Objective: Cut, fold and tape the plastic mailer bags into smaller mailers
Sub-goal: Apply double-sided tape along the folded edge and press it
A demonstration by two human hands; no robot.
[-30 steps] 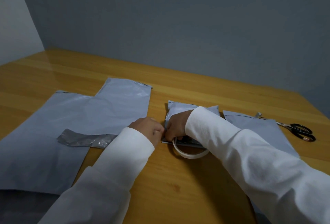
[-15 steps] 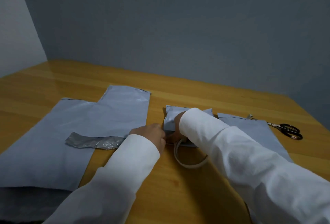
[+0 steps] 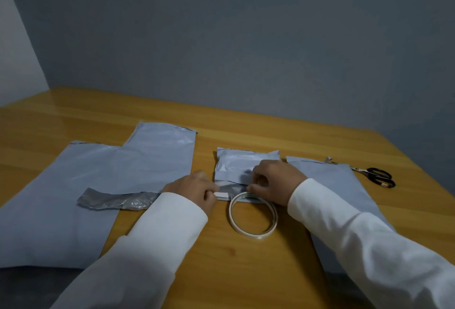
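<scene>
A small folded grey mailer (image 3: pixel 236 163) lies at mid-table with its shiny inner flap toward me. My left hand (image 3: pixel 194 189) pinches a short white strip of tape (image 3: pixel 222 194) at the flap's left end. My right hand (image 3: pixel 275 183) pinches the near right edge of the same mailer, fingers curled. A thin white tape roll (image 3: pixel 253 215) lies flat just in front of the mailer, touching its near edge. A large cut grey mailer bag (image 3: pixel 103 185) spreads over the left half of the table.
A shiny silver offcut strip (image 3: pixel 115 201) lies on the large bag. Another grey mailer piece (image 3: pixel 332 185) lies under my right forearm. Black-handled scissors (image 3: pixel 376 177) rest at the far right. The wooden table (image 3: pixel 246 271) meets a grey wall behind.
My hands have drawn apart along the flap: the left now shows a white tape strip in its pinch, the right has shifted right, uncovering more of the small mailer. The camera view has tilted up.
</scene>
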